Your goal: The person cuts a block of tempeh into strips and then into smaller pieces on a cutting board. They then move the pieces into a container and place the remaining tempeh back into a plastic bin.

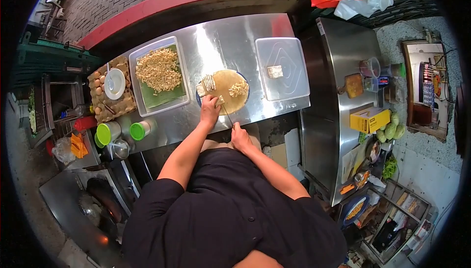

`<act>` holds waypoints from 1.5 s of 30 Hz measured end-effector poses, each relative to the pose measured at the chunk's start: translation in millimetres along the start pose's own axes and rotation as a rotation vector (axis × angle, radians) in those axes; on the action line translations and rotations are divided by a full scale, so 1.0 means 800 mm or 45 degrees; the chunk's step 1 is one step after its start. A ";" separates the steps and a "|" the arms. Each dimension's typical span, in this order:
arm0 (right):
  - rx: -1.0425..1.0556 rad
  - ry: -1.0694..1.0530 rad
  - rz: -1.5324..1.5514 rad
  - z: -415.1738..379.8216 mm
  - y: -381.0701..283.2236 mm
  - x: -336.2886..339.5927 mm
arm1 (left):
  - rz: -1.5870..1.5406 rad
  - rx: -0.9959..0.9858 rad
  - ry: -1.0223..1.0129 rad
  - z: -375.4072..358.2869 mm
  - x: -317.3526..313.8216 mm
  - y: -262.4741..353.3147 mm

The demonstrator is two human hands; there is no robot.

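Observation:
A round wooden cutting board [224,77] lies on the steel table in front of me. My right hand [240,136] is closed round the handle of a knife [228,115], whose blade reaches over the board's near edge. My left hand [210,109] rests on the board with fingers bent, pressing a small piece of what looks like tempeh [221,100] beside the blade tip. Sliced white tempeh [208,82] stands at the board's upper left. A little heap of cut pieces [239,89] sits on its right side.
Left is a plastic tray [184,79] of cut pieces on a green leaf, beside egg cartons [101,110] with a white bowl [115,83]. Green-lidded jars [138,131] stand nearer me. Right, a plastic lid [289,84] bears a tempeh block [275,72]; beyond is a steel counter [319,121].

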State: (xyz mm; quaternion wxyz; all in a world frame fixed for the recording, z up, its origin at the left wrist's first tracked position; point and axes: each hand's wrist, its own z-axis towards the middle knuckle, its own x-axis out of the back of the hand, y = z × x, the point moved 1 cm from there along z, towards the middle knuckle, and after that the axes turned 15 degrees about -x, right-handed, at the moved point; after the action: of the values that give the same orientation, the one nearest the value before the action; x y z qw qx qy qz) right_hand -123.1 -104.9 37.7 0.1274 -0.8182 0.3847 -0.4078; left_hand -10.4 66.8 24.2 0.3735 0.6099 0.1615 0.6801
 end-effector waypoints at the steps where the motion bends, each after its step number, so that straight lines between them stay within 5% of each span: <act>1: 0.013 0.002 -0.008 0.001 0.000 0.000 | 0.001 -0.001 -0.001 0.000 0.001 0.000; 23: -0.131 -0.057 -0.253 -0.006 -0.007 0.012 | -0.005 0.025 0.001 -0.002 -0.004 -0.006; 45: -0.069 0.075 -0.054 -0.009 -0.005 0.023 | -0.021 -0.059 -0.037 0.001 0.000 -0.007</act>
State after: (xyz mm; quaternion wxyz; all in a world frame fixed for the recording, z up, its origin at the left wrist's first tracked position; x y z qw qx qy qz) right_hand -119.5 -115.1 55.0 0.0851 -0.8168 0.3819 -0.4239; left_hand -7.9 70.3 20.9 0.3956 0.6095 0.1452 0.6715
